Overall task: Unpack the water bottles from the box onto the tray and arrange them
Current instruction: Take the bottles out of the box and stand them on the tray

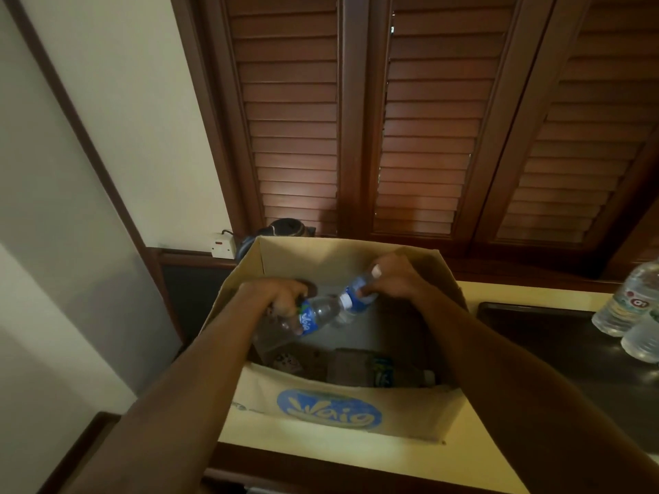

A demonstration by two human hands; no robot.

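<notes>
Bare forearms, no sleeves; right hand (390, 278) has a pale thumbnail.

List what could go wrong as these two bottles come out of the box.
1. The bottle in the left hand and the one in the right hand nearly meet at their caps over the cardboard box; a knock could loosen a grip.
2. Both are held tilted, so one may slip back into the box.
3. Bottles already crowd the dark tray at its right end; a hasty placement could topple them.
</notes>
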